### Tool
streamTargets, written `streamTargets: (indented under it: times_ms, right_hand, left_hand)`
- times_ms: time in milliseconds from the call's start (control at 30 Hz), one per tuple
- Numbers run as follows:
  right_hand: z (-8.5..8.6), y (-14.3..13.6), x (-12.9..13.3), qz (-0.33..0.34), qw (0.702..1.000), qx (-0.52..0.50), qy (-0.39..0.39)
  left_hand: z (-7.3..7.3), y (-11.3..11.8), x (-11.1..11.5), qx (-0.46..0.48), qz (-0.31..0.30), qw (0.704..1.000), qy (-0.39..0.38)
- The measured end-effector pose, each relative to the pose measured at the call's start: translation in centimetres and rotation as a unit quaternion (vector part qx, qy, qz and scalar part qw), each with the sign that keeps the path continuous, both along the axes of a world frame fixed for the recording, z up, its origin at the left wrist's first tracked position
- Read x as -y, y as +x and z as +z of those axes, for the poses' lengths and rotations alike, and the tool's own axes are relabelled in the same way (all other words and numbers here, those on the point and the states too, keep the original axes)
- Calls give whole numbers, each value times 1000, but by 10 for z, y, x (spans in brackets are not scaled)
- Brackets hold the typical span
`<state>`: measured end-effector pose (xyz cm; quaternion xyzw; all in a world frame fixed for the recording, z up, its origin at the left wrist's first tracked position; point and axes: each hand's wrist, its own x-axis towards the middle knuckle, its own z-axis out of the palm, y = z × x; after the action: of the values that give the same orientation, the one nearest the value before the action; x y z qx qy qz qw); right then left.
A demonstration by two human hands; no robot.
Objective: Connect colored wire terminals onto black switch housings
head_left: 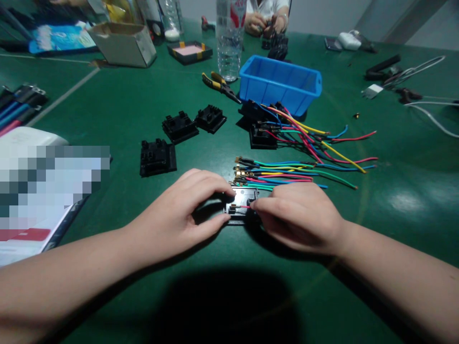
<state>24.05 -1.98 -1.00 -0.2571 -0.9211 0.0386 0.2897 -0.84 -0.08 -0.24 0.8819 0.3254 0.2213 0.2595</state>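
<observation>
A black plastic housing (244, 195) lies on the green table between my hands. My left hand (195, 208) grips its left side, with the index finger at the far edge and the thumb at the near edge. The fingers of my right hand (299, 215) are pinched at its right side, on a red wire (244, 207) that runs across the housing. Just beyond lies a bundle of coloured wires (287, 172) with brass terminals. Farther back, wires run from a black housing (263, 138). Three more black housings (158, 156) sit to the left, without wires.
Behind the wires stands a blue bin (279, 81), with pliers (220, 86) and a plastic bottle (229, 48) beside it. A cardboard box (124, 45) and a black tray (190, 51) are farther left. Another person's hands (265, 23) show across the table. White cables (426, 107) lie right.
</observation>
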Motion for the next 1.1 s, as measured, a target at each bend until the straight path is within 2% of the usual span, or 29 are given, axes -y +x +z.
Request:
streamTargets:
  times_ms: [533, 867, 1100]
  right_hand:
    - [1, -2, -1, 18, 1000, 10, -8]
    - [0, 1, 0, 22, 1000, 15, -7]
    - [-1, 0, -1, 24, 1000, 12, -5]
  left_hand:
    - [-2, 1, -1, 6, -2, 1000, 11]
    - [-1, -3, 3, 52, -29, 994, 88]
    - [-2, -4, 3, 57, -33, 993, 96]
